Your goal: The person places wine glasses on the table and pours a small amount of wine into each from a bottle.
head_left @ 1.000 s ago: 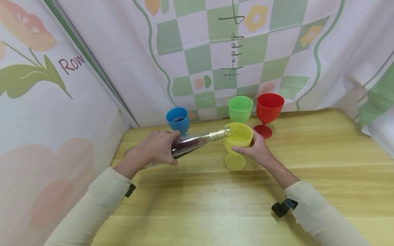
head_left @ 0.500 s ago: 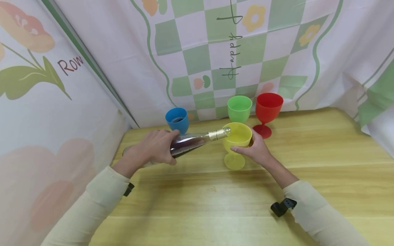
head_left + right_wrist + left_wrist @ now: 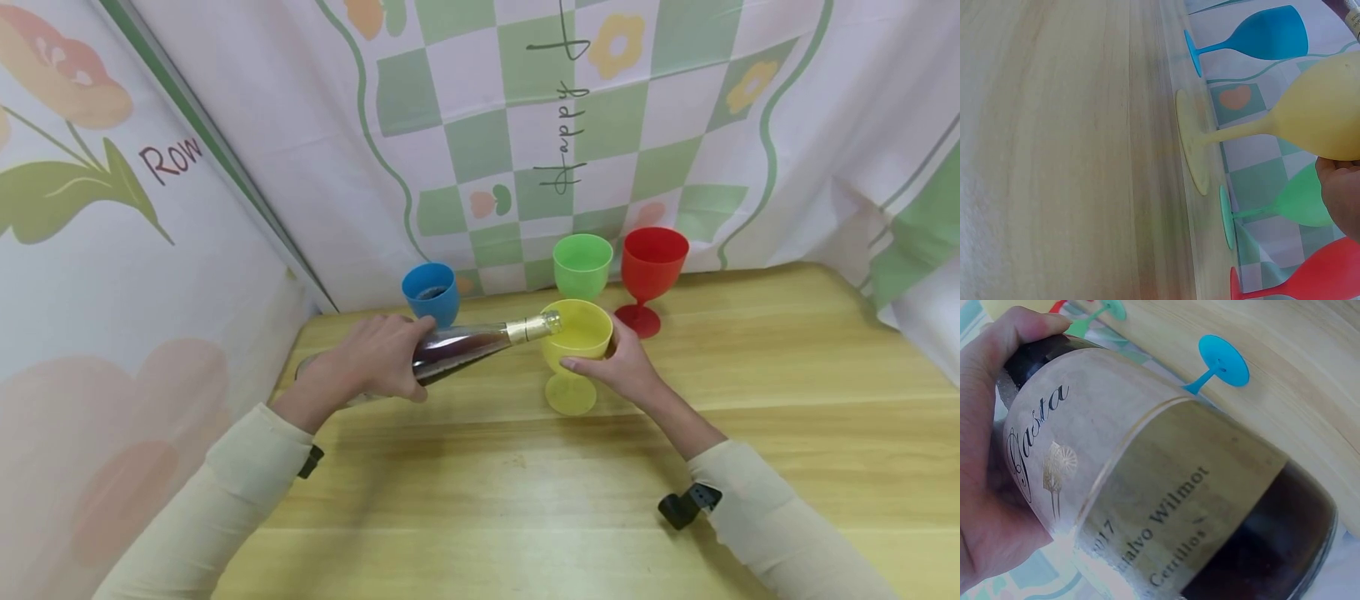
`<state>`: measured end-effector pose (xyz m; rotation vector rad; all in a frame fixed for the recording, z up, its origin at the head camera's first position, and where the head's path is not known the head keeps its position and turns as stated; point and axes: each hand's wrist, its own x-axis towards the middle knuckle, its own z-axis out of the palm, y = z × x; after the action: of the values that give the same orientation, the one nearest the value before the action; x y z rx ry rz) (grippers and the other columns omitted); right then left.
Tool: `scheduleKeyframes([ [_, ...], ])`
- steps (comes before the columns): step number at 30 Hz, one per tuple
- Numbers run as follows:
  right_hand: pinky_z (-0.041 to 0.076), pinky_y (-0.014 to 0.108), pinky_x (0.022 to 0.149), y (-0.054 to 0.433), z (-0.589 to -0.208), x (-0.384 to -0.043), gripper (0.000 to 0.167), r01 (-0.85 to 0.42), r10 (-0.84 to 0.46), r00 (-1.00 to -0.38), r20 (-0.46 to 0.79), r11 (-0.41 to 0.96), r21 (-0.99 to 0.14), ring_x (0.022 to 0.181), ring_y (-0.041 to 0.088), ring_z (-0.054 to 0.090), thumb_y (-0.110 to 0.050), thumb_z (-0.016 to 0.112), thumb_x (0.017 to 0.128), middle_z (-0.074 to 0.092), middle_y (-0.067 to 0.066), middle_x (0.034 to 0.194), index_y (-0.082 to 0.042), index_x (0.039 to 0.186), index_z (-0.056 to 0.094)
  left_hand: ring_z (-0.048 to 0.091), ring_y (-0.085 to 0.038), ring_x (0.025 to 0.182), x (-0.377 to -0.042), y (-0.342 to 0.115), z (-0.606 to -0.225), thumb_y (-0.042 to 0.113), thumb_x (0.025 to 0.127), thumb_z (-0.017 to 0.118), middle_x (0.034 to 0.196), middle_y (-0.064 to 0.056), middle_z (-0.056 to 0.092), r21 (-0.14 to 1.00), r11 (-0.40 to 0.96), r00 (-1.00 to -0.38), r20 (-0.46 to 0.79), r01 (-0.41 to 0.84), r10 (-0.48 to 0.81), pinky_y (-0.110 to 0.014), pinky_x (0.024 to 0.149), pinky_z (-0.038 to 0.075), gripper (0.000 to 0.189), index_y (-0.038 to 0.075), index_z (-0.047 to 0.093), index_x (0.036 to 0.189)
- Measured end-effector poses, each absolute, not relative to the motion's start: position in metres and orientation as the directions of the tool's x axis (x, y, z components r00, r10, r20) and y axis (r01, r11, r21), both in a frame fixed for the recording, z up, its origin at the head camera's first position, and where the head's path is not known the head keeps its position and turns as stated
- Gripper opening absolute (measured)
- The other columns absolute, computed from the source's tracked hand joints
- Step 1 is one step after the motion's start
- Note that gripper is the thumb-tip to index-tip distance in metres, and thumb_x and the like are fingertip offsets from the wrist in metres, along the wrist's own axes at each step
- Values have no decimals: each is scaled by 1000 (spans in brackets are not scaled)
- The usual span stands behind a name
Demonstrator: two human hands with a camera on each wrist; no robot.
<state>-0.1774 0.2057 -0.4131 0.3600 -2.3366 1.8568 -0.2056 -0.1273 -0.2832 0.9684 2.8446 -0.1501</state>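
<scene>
My left hand [image 3: 378,358] grips a wine bottle [image 3: 465,346] with dark liquid inside, tilted so its gold-banded neck points right. The bottle's open mouth lies over the left rim of a yellow goblet [image 3: 570,393]. In the left wrist view, the pale label [image 3: 1085,425] faces the camera. Fingers and thumb of my right hand [image 3: 626,362] hold the yellow goblet's bowl at its right side. That goblet stands upright on its round foot; I see no dark liquid in the visible part of its bowl. Behind the bottle, a blue goblet [image 3: 431,292] contains dark liquid.
A green goblet [image 3: 582,267] stands just behind the yellow one, and a red goblet [image 3: 654,262] to its right. The wooden table [image 3: 525,500] ends at a patterned curtain [image 3: 480,150] at the back. Another printed cloth wall [image 3: 150,292] closes the left side.
</scene>
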Motion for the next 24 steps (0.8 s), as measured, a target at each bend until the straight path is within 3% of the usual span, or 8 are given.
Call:
scheduleKeyframes([
  [5,53,16,90,205,-413,-178,67,-267,-101,-963,250,215,-939,109,7,58,-6,77,85,57,-2,124,-5,143,43,50,-16,65,-205,-128,-283,44,64,87,79,1,56,-58,787,-784,-160,615,600,-28,56,37,63,15,53,109],
  [14,53,15,90,205,-411,-178,67,-265,-98,-964,249,216,-940,109,8,57,-5,76,84,56,14,129,-4,143,43,51,-16,65,-206,-128,-283,44,64,87,78,1,57,-66,782,-780,-153,620,607,-27,55,37,62,16,51,106],
  [24,53,15,90,205,-411,-178,67,-266,-101,-963,249,218,-939,109,10,57,-6,77,85,56,16,130,-3,143,44,52,-16,65,-206,-129,-281,43,64,87,79,1,57,-54,780,-776,-165,623,608,-27,55,38,61,17,51,105],
])
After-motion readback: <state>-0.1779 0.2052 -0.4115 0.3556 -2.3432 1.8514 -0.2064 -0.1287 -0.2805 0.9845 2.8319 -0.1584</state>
